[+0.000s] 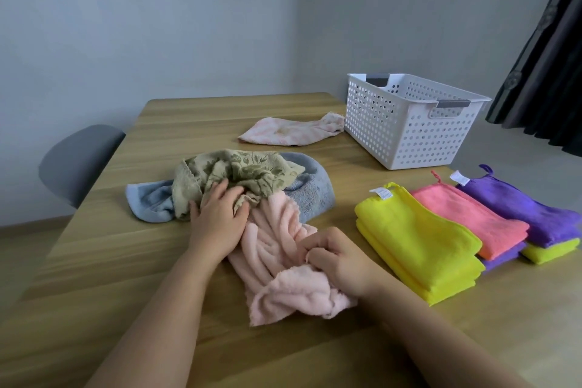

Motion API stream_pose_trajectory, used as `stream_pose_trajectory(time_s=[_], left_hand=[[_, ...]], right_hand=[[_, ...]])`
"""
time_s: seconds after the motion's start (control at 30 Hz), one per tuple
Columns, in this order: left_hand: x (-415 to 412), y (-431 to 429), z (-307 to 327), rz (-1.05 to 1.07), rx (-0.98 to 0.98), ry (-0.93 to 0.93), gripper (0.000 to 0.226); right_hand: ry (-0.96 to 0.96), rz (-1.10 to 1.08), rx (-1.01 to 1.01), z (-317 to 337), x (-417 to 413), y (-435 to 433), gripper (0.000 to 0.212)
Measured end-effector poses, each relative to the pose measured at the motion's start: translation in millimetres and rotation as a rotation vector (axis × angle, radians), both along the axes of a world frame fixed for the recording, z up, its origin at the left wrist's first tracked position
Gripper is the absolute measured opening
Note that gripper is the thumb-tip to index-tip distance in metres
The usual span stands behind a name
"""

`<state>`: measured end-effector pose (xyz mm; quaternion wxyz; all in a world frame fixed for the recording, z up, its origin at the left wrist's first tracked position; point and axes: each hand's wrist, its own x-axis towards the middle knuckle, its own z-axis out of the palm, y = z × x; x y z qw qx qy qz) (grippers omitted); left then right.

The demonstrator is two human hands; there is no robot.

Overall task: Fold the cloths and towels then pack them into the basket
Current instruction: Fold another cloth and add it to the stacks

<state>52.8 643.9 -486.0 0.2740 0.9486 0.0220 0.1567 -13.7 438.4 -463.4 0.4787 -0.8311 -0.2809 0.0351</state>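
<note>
Tabletop [104,261]: left hand [217,220] spread, right hand [341,260] clenching pink towel [277,242].

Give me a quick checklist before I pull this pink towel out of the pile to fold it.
1. Grip of right hand on pink towel: ok, fingers curled into its folds.
2. Pink towel free to lift: not ok, its far end runs under the green towel.
3. Green towel held back by left hand: ok, the hand presses on it.
4. Folding room on table: ok, bare wood beside the left arm.
5. Clearance from yellow stack: ok, it lies apart from the pink towel.
6. Room in basket: cannot tell, its floor is hidden.
</note>
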Motion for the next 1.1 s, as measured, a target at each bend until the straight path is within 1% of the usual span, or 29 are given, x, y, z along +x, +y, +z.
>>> stream_pose_trajectory(time_s=[0.03,0.07,0.1,0.13,0.17,0.2,0.23,0.27,0.3,0.33,0.37,0.4,0.47,0.53,0.57,0.6,0.63,0.67,0.7,0.73,0.77,0.83,0.93,1.0,1.03,1.07,1.1], left_hand=[[0.1,1.3,0.4,0.018,-0.005,-0.062,0.041],[-2.0,1.1,2.3,0.007,-0.011,-0.166,0.043],[-4.1,-0.1,5.9,-0.039,-0.007,-0.301,0.043],[-7.1,-2.8,10.0,-0.111,0.003,-0.427,0.039],[-11.2,-7.7,15.1,-0.204,0.033,-0.506,0.036],[-16.1,-14.1,18.8,-0.33,0.086,-0.5,0.035],[-21.4,-22.8,19.4,-0.446,0.163,-0.422,0.035],[-29.5,-33.6,18.7,-0.528,0.253,-0.295,0.035],[-35.8,-40.7,14.9,-0.555,0.334,-0.18,0.035],[-39.3,-44.4,10.3,-0.526,0.369,-0.15,0.037],[-49.3,-46.8,9.9,-0.475,0.366,-0.184,0.04],[-52.1,-45.6,7.2,-0.409,0.361,-0.258,0.039],[-62.9,-39.8,4.4,-0.286,0.33,-0.42,0.031],[-80.5,-36.3,7.5,-0.272,0.243,-0.553,0.026],[-95.8,-36.3,14.4,-0.297,0.204,-0.607,0.024],[-102.6,-35.0,17.8,-0.333,0.165,-0.627,0.022],[-112.8,-34.6,25.9,-0.38,0.133,-0.637,0.019],[-119.6,-34.6,35.0,-0.427,0.117,-0.633,0.017],[-128.1,-35.9,46.2,-0.472,0.117,-0.629,0.015],[-135.2,-38.6,57.6,-0.521,0.138,-0.648,0.016],[-144.5,-42.0,70.6,-0.568,0.165,-0.675,0.018],[-155.5,-49.6,95.5,-0.632,0.213,-0.734,0.021],[-171.2,-55.7,129.4,-0.661,0.233,-0.78,0.014],[-180.7,-54.4,145.1,-0.681,0.305,-0.816,0.013],[-186.2,-52.4,152.6,-0.686,0.357,-0.808,0.017],[-189.3,-50.7,158.9,-0.692,0.409,-0.766,0.022],[-192.4,-49.1,164.8,-0.684,0.45,-0.674,0.029]], right_hand=[[0.028,0.01,0.024,0.1,-1.0,-1.4,0.031],[0.046,0.012,0.044,-0.3,-3.6,-2.5,0.025],[0.059,0.006,0.059,-1.0,-6.5,-3.2,0.021],[0.063,-0.002,0.073,-2.2,-10.4,-3.7,0.022],[0.056,-0.011,0.081,-4.2,-14.4,-4.0,0.023],[0.042,-0.02,0.078,-5.7,-19.1,-4.8,0.022],[0.024,-0.028,0.067,-6.6,-23.9,-6.1,0.021],[0.006,-0.038,0.051,-8.0,-29.0,-7.8,0.021],[-0.014,-0.054,0.031,-9.9,-34.0,-9.5,0.021],[-0.042,-0.072,0.01,-11.5,-39.2,-11.5,0.021],[-0.08,-0.095,-0.011,-10.5,-50.8,-15.0,0.023],[-0.111,-0.116,-0.033,-13.3,-52.5,-15.9,0.026],[-0.136,-0.145,-0.083,-15.0,-62.6,-21.0,0.031],[-0.066,-0.144,-0.099,-8.2,-78.3,-28.8,0.025],[-0.016,-0.134,-0.066,-0.4,-89.2,-34.1,0.019],[0.027,-0.146,-0.001,1.3,-89.0,-38.0,0.012],[0.022,-0.188,0.051,5.9,-90.8,-42.8,0.012],[-0.033,-0.251,0.057,10.8,-88.0,-46.6,0.021],[-0.101,-0.289,0.022,18.3,-87.8,-49.3,0.034],[-0.155,-0.283,-0.005,26.5,-87.0,-48.5,0.044],[-0.176,-0.241,-0.012,38.5,-90.8,-45.9,0.047],[-0.14,-0.144,0.022,57.8,-91.6,-39.8,0.038],[-0.04,-0.051,0.138,89.9,-104.0,-39.7,0.019],[0.02,0.013,0.141,108.0,-112.0,-47.2,0.011],[0.037,0.035,0.097,116.4,-115.9,-51.9,0.015],[0.038,0.042,0.035,122.5,-119.0,-55.2,0.027],[0.026,0.036,-0.023,126.8,-120.9,-58.5,0.042]])
